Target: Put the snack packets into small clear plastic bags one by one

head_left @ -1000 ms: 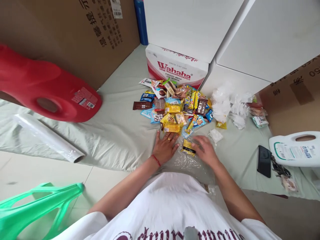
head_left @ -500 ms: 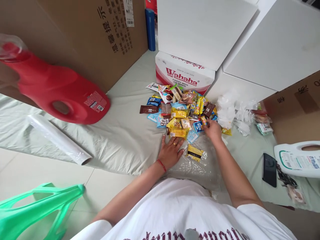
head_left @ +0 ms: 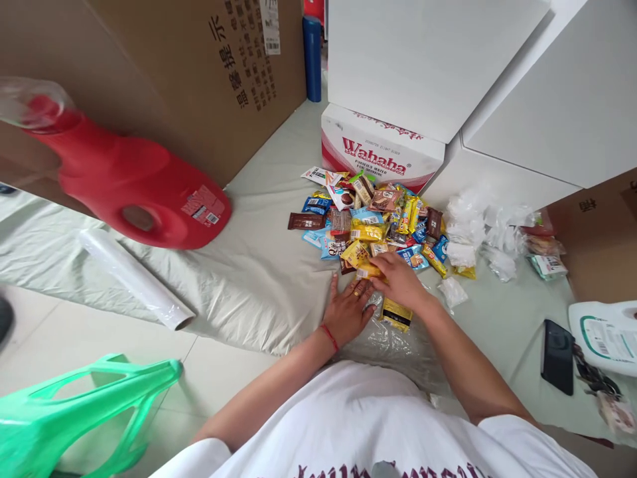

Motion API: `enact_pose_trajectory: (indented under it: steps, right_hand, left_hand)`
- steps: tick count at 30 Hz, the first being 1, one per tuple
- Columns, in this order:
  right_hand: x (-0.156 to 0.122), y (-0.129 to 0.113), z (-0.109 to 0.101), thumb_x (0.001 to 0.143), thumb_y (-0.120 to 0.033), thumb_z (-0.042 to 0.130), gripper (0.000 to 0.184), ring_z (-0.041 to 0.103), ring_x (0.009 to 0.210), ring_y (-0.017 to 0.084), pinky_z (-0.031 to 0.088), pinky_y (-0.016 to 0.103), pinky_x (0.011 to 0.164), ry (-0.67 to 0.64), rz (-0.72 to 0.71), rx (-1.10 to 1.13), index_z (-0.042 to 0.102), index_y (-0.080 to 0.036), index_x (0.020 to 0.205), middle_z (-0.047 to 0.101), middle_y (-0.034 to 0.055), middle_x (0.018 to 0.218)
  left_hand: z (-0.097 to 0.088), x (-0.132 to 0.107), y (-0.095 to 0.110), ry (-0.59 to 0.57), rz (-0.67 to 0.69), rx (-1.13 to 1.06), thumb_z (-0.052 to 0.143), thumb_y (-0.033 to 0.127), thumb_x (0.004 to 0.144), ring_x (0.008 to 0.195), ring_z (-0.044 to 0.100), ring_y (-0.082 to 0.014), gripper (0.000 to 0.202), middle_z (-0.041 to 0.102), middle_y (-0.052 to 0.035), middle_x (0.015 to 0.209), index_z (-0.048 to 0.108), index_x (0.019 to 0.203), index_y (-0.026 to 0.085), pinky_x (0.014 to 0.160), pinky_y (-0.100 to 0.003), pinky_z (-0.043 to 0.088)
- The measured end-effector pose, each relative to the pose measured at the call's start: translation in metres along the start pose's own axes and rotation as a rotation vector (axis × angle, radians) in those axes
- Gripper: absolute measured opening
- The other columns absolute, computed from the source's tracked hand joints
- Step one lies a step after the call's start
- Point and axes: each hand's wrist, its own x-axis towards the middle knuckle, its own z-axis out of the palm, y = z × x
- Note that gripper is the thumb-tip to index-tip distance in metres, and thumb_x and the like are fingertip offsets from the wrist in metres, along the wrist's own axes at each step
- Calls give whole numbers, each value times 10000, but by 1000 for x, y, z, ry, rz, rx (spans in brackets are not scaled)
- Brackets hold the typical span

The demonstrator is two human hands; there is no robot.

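Note:
A heap of wrapped snack packets [head_left: 367,217] in yellow, blue, brown and white lies on the pale green cloth. My left hand [head_left: 346,311] rests flat at the heap's near edge, its fingers stretched out and apart. Just above those fingertips, my right hand [head_left: 399,282] has its fingers bent over a yellow snack packet [head_left: 368,271]; they partly cover it. A yellow packet with a black band [head_left: 397,315] lies below my right hand, on a clear plastic bag [head_left: 378,342]. A small yellow-brown packet [head_left: 434,260] lies at the heap's right side.
Behind the heap stands a Wahaha water carton [head_left: 378,153] under white boxes [head_left: 428,60]. Crumpled clear plastic [head_left: 468,222] lies to the right, with a phone [head_left: 557,356] nearer me. On the left are a red detergent bottle [head_left: 164,179], a plastic roll [head_left: 134,277] and a green stool [head_left: 94,405].
My right hand has moved left and nearer, from the heap's right side to the yellow packet by my left hand. The small yellow-brown packet it was holding now lies on the right.

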Motion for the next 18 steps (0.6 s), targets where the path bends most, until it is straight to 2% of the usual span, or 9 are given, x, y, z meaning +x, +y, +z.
enact_pose_trajectory:
  steps: [4, 7, 10, 12, 15, 16, 18]
  right_hand:
    - [-17, 50, -24, 957, -386, 592, 428, 577, 1105, 305, 498, 470, 968, 217, 101, 28, 619, -202, 1343, 640, 136, 1200]
    - [-15, 66, -42, 957, -387, 570, 458, 540, 1137, 356, 475, 523, 989, 291, 256, -132, 622, -146, 1343, 624, 185, 1224]
    - [1, 44, -37, 999, -320, 477, 395, 532, 1147, 343, 464, 481, 999, 264, 277, -188, 648, -135, 1303, 633, 185, 1209]
    - [17, 18, -21, 1019, -293, 438, 366, 569, 1110, 304, 480, 411, 951, 131, 228, -140, 653, -169, 1289, 656, 150, 1184]
    - [42, -13, 3, 978, -283, 530, 404, 614, 1056, 290, 490, 364, 841, -21, 281, -96, 594, -176, 1362, 633, 152, 1274]
    - [49, -18, 9, 955, -273, 563, 427, 621, 1041, 292, 485, 361, 821, -42, 313, -81, 586, -171, 1369, 628, 158, 1284]
    - [57, -18, 13, 923, -248, 593, 390, 629, 986, 283, 473, 355, 800, -75, 350, -11, 631, -163, 1302, 666, 143, 1182]
  left_hand:
    - [0, 0, -1, -17, 0, -25, 303, 513, 1054, 1532, 319, -272, 566, 401, -62, 1636, 401, 1559, 277, 1252, -692, -50]
    - [0, 0, -1, -30, -5, -20, 286, 506, 1059, 1543, 302, -262, 567, 364, -54, 1651, 384, 1568, 277, 1249, -699, -53]
    - [-1, 1, -1, -31, -10, -10, 272, 484, 1065, 1542, 305, -252, 558, 362, -48, 1652, 365, 1576, 280, 1247, -704, -47]
    - [-2, 1, 0, -40, -7, -9, 257, 465, 1070, 1539, 312, -247, 547, 375, -49, 1645, 374, 1571, 279, 1245, -706, -53]
    - [-3, 2, 1, -61, -12, 3, 258, 448, 1070, 1537, 317, -256, 535, 404, -55, 1631, 408, 1555, 278, 1238, -718, -54]
    - [-3, 2, 1, -66, -16, 10, 262, 447, 1069, 1538, 314, -259, 535, 405, -57, 1630, 410, 1555, 278, 1237, -720, -51]
    - [-2, 2, 2, -70, -24, 24, 267, 450, 1066, 1543, 303, -266, 542, 390, -61, 1638, 400, 1562, 277, 1236, -721, -44]
